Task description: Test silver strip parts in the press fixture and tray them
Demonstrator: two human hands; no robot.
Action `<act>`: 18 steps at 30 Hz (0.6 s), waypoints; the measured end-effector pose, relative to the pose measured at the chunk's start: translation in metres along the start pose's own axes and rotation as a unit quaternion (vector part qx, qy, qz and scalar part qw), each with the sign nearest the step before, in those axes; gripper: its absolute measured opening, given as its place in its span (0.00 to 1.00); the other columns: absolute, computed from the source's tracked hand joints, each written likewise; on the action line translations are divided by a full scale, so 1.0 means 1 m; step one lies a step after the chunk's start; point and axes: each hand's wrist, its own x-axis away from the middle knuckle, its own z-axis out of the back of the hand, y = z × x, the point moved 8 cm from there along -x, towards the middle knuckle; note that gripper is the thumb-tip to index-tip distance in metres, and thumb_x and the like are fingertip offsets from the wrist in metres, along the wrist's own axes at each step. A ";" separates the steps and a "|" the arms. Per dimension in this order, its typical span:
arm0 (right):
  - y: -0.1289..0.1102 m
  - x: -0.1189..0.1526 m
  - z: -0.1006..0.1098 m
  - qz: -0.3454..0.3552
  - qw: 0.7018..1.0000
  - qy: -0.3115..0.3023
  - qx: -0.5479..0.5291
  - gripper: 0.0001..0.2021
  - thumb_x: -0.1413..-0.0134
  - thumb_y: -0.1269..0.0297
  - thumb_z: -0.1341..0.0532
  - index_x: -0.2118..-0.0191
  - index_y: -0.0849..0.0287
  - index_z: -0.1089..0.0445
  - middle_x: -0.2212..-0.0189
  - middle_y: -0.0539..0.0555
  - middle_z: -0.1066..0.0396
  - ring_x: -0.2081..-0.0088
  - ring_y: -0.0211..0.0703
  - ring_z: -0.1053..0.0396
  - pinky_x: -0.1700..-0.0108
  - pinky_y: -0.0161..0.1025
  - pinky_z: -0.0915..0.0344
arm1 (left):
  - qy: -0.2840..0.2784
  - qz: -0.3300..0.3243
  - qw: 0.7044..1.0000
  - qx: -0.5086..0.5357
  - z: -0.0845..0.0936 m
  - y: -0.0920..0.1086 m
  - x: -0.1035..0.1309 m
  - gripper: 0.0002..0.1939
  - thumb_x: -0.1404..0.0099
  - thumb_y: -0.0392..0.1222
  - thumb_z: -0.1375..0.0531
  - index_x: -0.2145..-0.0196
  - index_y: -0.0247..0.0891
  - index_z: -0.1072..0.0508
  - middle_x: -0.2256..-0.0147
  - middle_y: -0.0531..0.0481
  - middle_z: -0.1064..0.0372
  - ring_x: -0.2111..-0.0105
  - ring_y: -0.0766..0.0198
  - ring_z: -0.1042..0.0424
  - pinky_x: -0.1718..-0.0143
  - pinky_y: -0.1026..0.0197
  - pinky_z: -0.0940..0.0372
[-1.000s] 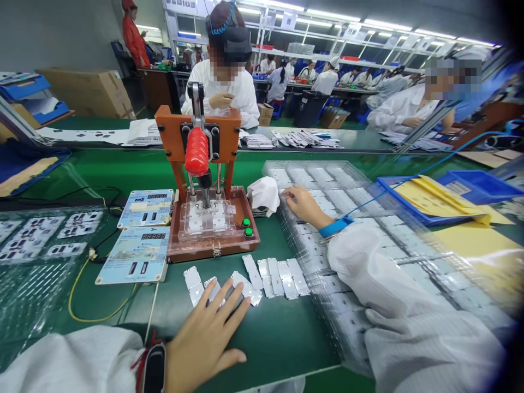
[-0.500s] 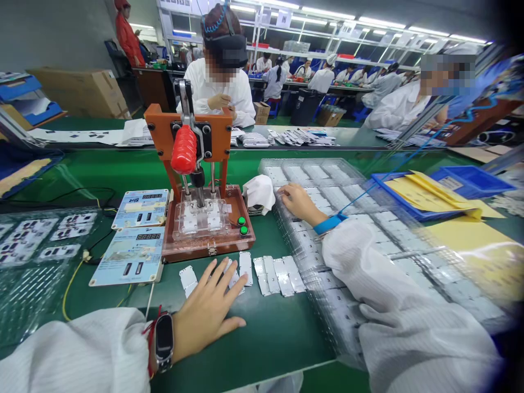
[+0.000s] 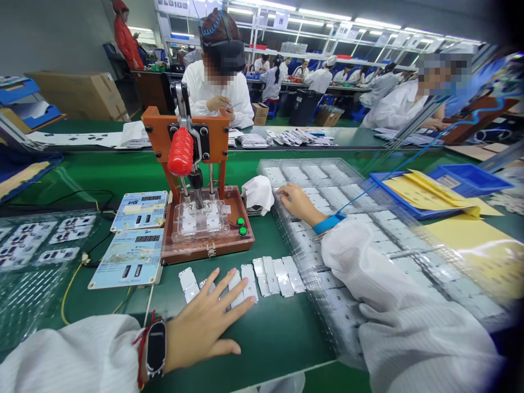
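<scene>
Silver plates (image 3: 283, 277) lie in a loose row on the tabletop (image 3: 282, 341), just in front of the press (image 3: 197, 183) and left of the clear trays (image 3: 323, 314), probably so they sit within easy reach. Over the row, the left hand (image 3: 204, 323) has its fingers spread apart, perhaps steadying pieces (contact is hard to judge). The right hand (image 3: 298, 202) bends at the trays' edge; I cannot tell whether it grips anything. Beyond, a co-worker (image 3: 196, 84) in white sits under bright tube lights (image 3: 325, 15).
</scene>
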 end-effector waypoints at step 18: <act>-0.001 0.000 0.002 -0.008 1.000 -0.004 -0.005 0.13 0.48 0.73 0.48 0.61 0.63 0.28 0.64 0.60 0.31 0.58 0.51 0.35 0.51 0.46 0.38 | -0.008 -0.067 0.997 0.036 0.014 -0.004 -0.034 0.35 0.30 0.64 0.58 0.37 0.37 0.43 0.35 0.39 0.49 0.35 0.44 0.50 0.38 0.33 0.52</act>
